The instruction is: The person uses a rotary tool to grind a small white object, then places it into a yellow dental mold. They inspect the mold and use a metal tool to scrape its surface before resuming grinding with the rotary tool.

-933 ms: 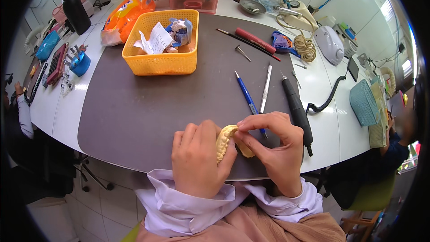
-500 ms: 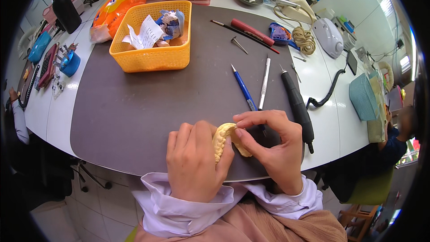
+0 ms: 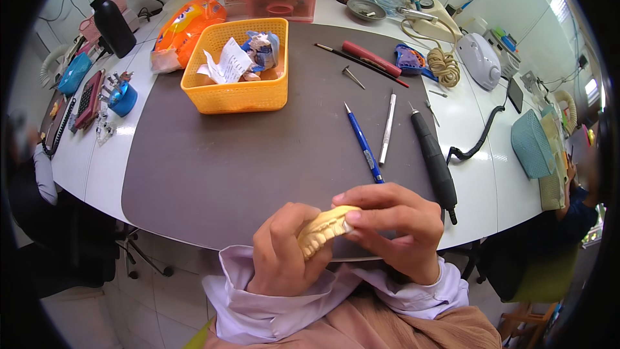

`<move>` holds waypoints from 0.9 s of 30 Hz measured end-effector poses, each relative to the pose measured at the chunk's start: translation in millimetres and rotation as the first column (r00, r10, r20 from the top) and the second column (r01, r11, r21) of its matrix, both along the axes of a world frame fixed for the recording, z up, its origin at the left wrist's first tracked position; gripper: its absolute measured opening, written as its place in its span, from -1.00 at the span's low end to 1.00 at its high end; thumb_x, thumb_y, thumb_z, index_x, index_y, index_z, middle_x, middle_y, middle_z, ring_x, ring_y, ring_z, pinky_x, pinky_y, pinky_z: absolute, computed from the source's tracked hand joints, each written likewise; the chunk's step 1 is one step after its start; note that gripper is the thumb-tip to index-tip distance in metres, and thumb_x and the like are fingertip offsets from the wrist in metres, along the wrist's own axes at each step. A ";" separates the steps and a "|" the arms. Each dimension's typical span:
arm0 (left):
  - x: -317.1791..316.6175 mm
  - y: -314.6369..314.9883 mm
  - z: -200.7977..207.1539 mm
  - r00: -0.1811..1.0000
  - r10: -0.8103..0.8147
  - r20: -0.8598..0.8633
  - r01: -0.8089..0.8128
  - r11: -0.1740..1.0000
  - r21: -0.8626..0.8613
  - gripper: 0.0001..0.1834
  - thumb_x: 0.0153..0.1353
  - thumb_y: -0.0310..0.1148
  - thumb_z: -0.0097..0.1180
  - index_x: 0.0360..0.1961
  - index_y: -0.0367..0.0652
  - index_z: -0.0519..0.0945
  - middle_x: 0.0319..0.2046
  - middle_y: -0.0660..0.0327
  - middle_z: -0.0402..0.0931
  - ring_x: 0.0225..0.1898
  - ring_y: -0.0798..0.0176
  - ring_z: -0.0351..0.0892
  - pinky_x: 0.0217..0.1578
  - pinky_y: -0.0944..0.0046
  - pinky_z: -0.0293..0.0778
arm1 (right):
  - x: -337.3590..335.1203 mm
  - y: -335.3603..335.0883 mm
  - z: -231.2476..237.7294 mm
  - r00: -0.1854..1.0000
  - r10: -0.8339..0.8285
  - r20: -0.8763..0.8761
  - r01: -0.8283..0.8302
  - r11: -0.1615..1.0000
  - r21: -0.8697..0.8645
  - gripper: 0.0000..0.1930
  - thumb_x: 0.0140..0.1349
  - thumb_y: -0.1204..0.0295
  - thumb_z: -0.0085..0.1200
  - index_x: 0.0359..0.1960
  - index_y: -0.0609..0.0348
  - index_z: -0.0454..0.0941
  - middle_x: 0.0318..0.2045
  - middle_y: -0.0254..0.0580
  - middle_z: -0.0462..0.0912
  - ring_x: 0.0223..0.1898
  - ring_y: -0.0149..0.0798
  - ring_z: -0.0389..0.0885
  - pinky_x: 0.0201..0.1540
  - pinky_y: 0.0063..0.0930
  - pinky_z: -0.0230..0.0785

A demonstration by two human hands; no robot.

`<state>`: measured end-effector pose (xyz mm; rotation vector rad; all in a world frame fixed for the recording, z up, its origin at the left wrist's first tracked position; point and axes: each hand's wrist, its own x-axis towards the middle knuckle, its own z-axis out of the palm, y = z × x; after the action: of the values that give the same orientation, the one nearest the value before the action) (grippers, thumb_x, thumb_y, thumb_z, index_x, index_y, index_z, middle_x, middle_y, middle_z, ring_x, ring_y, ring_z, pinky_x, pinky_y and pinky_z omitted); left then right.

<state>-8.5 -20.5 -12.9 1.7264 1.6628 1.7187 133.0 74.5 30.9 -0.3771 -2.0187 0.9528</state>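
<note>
white desk (image 3: 97,174) with dark grey mat (image 3: 258,155) on top, cluttered workroom behind. both hands at the near edge of the mat, low centre of view. left hand (image 3: 281,255) and right hand (image 3: 394,229) hold a dental cast (image 3: 323,227) between them, lifted off the mat. cast is pale yellow, plaster-like, curved arch shape, row of moulded teeth showing along its lower left side, top smooth and rounded. left fingers curled round its left end, right thumb and fingers pinched on its right end; both sets clamped on the cast. just beyond the hands on the mat: blue pen (image 3: 363,145), white tool (image 3: 387,129), black handpiece (image 3: 434,161) with cord. orange basket (image 3: 237,94) with crumpled paper further back left. red tool (image 3: 371,59) near the far edge.
</note>
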 end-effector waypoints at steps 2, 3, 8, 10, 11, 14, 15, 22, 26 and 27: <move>2.7 -6.2 0.2 0.999 0.042 -0.027 -0.043 0.998 -0.040 -0.54 0.04 -0.51 0.27 -0.07 -0.24 0.33 -0.34 0.08 0.48 -0.46 0.03 0.50 -0.35 0.16 0.46 | -1.5 -0.5 0.8 0.993 0.073 -0.096 -0.078 0.996 -0.043 -0.73 -0.03 0.61 0.35 -0.25 0.26 0.61 -0.23 0.10 0.66 -0.21 -0.08 0.70 -0.21 -0.40 0.59; 4.1 -8.9 1.1 0.997 0.061 -0.036 -0.063 0.997 -0.053 -0.54 0.04 -0.51 0.27 -0.06 -0.23 0.33 -0.33 0.10 0.48 -0.44 0.04 0.51 -0.33 0.17 0.46 | -2.3 -1.0 1.9 0.984 0.107 -0.145 -0.117 0.991 -0.061 -0.73 -0.04 0.59 0.37 -0.26 0.30 0.60 -0.24 0.16 0.66 -0.19 -0.05 0.70 -0.20 -0.37 0.59; 5.4 -12.0 -1.0 0.998 0.059 -0.004 -0.059 0.996 -0.068 -0.52 0.06 -0.51 0.26 -0.03 -0.22 0.31 -0.29 0.12 0.51 -0.40 0.06 0.53 -0.30 0.19 0.47 | -5.0 -17.1 -2.4 0.972 0.054 -0.227 -0.143 0.907 -0.396 -0.68 0.00 0.66 0.31 -0.18 0.40 0.52 -0.22 0.12 0.66 -0.11 -0.07 0.67 -0.02 -0.32 0.51; 4.2 -9.1 -2.9 0.999 0.009 0.040 -0.008 1.000 -0.027 -0.52 0.07 -0.51 0.26 -0.03 -0.23 0.29 -0.29 0.11 0.51 -0.41 0.06 0.55 -0.34 0.18 0.49 | -6.7 -21.5 -2.8 0.968 0.002 -0.250 -0.117 0.888 -0.445 -0.70 0.03 0.66 0.28 -0.17 0.37 0.54 -0.19 0.00 0.68 -0.11 -0.18 0.67 0.00 -0.40 0.48; 4.1 -6.8 -4.7 0.998 -0.013 0.063 0.013 1.000 0.004 -0.52 0.08 -0.51 0.25 -0.03 -0.24 0.28 -0.29 0.10 0.52 -0.42 0.05 0.56 -0.36 0.17 0.49 | -7.6 -23.1 -2.9 0.964 0.005 -0.264 -0.132 0.876 -0.464 -0.70 0.02 0.66 0.28 -0.16 0.37 0.54 -0.19 0.00 0.68 -0.10 -0.18 0.66 0.02 -0.39 0.47; 2.6 -7.9 -2.0 0.999 -0.034 0.032 0.034 0.999 0.008 -0.57 0.24 -0.42 0.13 0.01 -0.24 0.19 -0.24 0.04 0.45 -0.34 0.20 0.51 -0.31 0.26 0.46 | -9.4 -23.9 -2.3 0.960 0.024 -0.280 -0.167 0.851 -0.498 -0.69 0.01 0.68 0.27 -0.16 0.38 0.56 -0.19 0.00 0.67 -0.06 -0.16 0.64 0.05 -0.36 0.43; 1.9 -8.5 -0.5 0.999 -0.033 0.005 0.033 0.999 -0.005 -0.59 0.31 -0.37 0.07 0.03 -0.24 0.16 -0.21 0.01 0.42 -0.30 0.27 0.48 -0.27 0.30 0.44 | -8.8 -22.8 -2.2 0.962 0.038 -0.272 -0.174 0.851 -0.495 -0.68 0.00 0.69 0.27 -0.15 0.39 0.56 -0.19 0.02 0.67 -0.05 -0.15 0.63 0.05 -0.36 0.43; -2.1 3.1 -4.2 0.997 -0.080 0.016 0.076 0.986 0.148 -0.63 0.33 -0.37 0.04 0.01 -0.18 0.16 -0.22 -0.07 0.45 -0.31 0.24 0.49 -0.30 0.29 0.44 | -12.0 -16.6 -6.7 0.936 0.143 -0.322 -0.259 0.900 -0.351 -0.65 -0.07 0.74 0.29 -0.16 0.40 0.58 -0.17 0.09 0.65 -0.05 -0.08 0.63 0.04 -0.31 0.44; -1.0 3.3 -3.0 0.997 -0.076 -0.001 0.076 0.989 0.125 -0.63 0.33 -0.38 0.04 0.02 -0.19 0.16 -0.22 -0.08 0.46 -0.33 0.24 0.48 -0.32 0.29 0.43 | -11.6 -15.8 -7.5 0.947 0.122 -0.296 -0.223 0.915 -0.336 -0.64 -0.07 0.74 0.30 -0.16 0.40 0.58 -0.17 0.09 0.65 -0.06 -0.08 0.64 0.03 -0.31 0.46; -0.6 3.5 -3.4 0.998 -0.068 -0.012 0.069 0.990 0.119 -0.63 0.33 -0.38 0.04 0.02 -0.19 0.16 -0.22 -0.08 0.46 -0.34 0.24 0.48 -0.32 0.29 0.43 | -11.4 -16.0 -7.3 0.951 0.114 -0.287 -0.212 0.918 -0.335 -0.64 -0.08 0.73 0.31 -0.16 0.40 0.58 -0.17 0.08 0.65 -0.06 -0.09 0.64 0.03 -0.32 0.46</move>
<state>-9.1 -17.0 -16.4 1.8218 1.5135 1.8164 121.6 58.5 23.7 -0.2619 -1.6494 1.4128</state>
